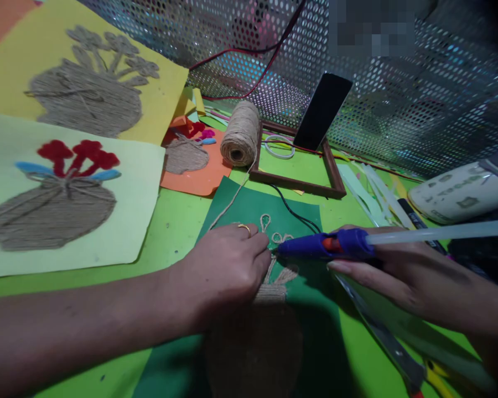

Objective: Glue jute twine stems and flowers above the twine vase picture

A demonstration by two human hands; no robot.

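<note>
My right hand (402, 276) grips a blue hot glue gun (311, 246), with a long translucent glue stick (440, 231) coming out of its back. The nozzle points left, close to my left fingertips. My left hand (228, 260) is closed in a pinch on jute twine (231, 202), low over a dark green sheet (282, 202). Looped twine petals (279, 237) stand beside its fingers. Below them are a twine leaf (288, 274) and a twine-covered vase shape (255, 348), mostly in shadow. My left fingertips are partly hidden.
A twine spool (240, 132) lies by a brown frame (299, 188) with a phone (323, 110) leaning there. Finished twine-vase cards (141, 221) lie left. Scissors (382, 331), a marker (419, 221) and a white bottle (465, 190) are right. A perforated metal panel (274, 61) borders the back.
</note>
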